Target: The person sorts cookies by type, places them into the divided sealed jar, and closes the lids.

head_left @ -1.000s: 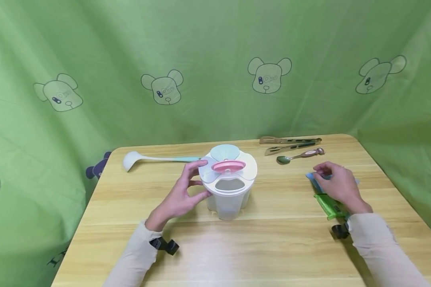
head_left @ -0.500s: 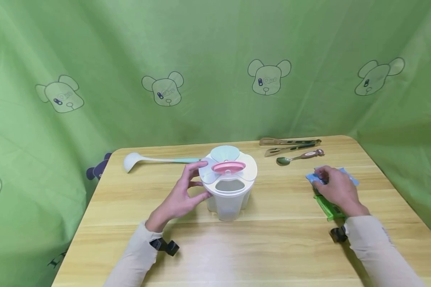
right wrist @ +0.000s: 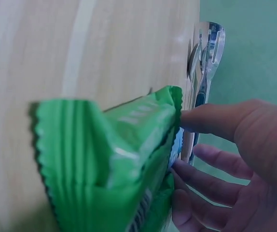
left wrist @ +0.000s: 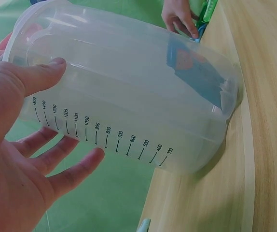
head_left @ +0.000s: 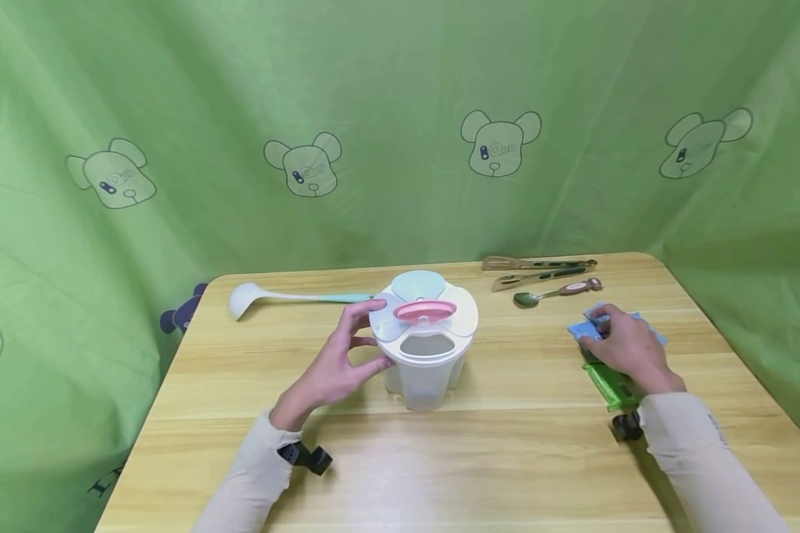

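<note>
My left hand [head_left: 336, 366] holds a translucent canister [head_left: 423, 385] upright on the table, thumb and fingers around its upper part. Its white lid has petal-shaped flaps; a pink flap [head_left: 425, 310] stands raised behind an oval opening. In the left wrist view, a measuring scale runs along the wall, and a blue packet [left wrist: 196, 72] shows through it near the base. On the right, my right hand [head_left: 630, 348] pinches a blue packet [head_left: 597, 312] between thumb and fingers. More blue packaging [head_left: 652, 330] lies under that hand. Beside it is a green packet [head_left: 607, 386], partly hidden by the wrist.
A white ladle [head_left: 243, 297] with a pale-blue handle lies behind the canister, to the left. Tongs [head_left: 533, 271] and a spoon [head_left: 530, 297] with a brown handle lie at the back right. A green curtain [head_left: 400, 133] hangs behind the wooden table [head_left: 473, 474].
My right hand has shifted slightly, and a corner of the blue packet now rises at its fingertips. The left hand and canister have stayed in place.
</note>
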Demonstrator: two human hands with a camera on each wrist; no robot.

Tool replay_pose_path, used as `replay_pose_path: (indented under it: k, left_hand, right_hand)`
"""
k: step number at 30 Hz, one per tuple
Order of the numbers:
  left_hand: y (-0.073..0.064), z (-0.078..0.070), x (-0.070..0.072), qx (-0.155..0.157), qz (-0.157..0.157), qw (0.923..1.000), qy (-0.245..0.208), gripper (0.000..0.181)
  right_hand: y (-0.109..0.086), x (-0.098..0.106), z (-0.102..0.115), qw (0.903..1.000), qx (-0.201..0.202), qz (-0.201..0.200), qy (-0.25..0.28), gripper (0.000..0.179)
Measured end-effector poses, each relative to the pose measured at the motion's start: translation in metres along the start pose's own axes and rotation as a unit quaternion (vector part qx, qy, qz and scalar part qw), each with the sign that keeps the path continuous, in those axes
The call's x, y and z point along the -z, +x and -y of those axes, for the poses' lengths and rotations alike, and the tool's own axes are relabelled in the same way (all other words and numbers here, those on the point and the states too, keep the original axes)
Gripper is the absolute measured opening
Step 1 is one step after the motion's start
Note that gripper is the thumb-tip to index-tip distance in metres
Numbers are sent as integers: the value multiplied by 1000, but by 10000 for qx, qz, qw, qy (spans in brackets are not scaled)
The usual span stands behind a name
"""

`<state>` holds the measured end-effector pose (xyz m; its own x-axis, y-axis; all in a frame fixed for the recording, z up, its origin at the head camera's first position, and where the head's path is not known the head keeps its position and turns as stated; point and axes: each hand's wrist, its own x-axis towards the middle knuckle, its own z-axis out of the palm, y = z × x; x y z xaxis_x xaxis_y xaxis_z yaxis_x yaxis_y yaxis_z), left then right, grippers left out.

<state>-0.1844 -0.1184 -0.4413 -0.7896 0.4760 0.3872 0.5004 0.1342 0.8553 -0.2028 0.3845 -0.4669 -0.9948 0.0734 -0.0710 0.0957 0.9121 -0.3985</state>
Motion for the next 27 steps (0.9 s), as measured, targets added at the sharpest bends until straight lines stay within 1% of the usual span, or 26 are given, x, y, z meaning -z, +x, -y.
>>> replay_pose_path:
  k: [2,8,11,14,17,20,23,27]
  left_hand:
    - [0,0,0,16,-2,10000,-9,88]
    - [0,0,0,14,-12,10000,-15,88]
    - [0,0,-1,10,-17,10000,-18,88]
    - [0,0,-1,15,-15,10000,-28,87]
    - [0,0,-1,9,-5,10000,-43,87]
    - [-1,0,-1,-3,-3,10000,-30,87]
    - [-1,0,-1,-17,-1,10000,-25,87]
    - [0,0,-1,-26,15,10000,-23,87]
  right_hand:
    - [1,0,1,10000,35,-28,35,60]
    - [3,-4,5,9985,479,-208,175,58]
    - [2,-7,8,9975,604,-290,245,54]
    - [0,-9,11,9953,755,-476,377,47]
    - [-1,-10,16,9911,961,-750,543,38]
    - [-2,-9,25,9867,1104,-921,756,34]
    - [-3,-4,37,9825,1211,-1022,981,33]
    - [-7,3,53,9743,1426,-1200,1265,32]
